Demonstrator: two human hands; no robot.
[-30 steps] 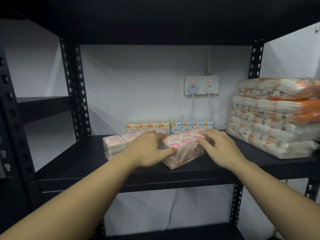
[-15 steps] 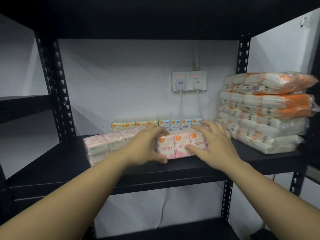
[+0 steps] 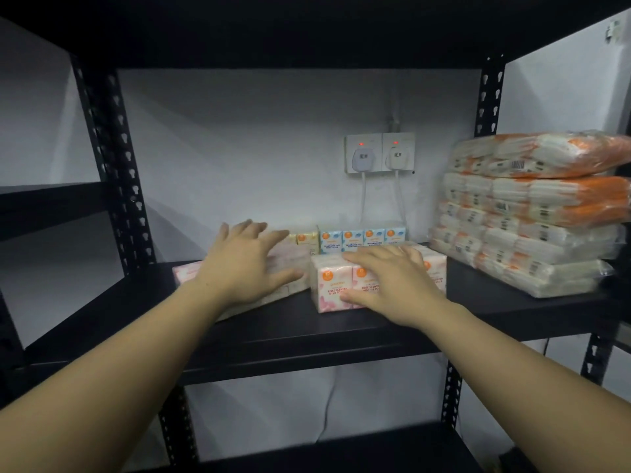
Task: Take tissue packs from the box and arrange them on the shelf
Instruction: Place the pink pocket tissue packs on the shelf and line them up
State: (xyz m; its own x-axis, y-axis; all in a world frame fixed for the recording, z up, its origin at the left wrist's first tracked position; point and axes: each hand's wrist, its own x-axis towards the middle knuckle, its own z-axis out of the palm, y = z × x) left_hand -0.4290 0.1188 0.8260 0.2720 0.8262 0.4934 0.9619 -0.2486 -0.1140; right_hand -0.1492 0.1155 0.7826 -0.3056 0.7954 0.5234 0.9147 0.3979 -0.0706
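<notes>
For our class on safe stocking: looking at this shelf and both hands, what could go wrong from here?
1. The rose-scented pack under the right hand stands near the shelf front edge; a pull might tip it off.
2. The left hand may shove the left pink pack askew.
</notes>
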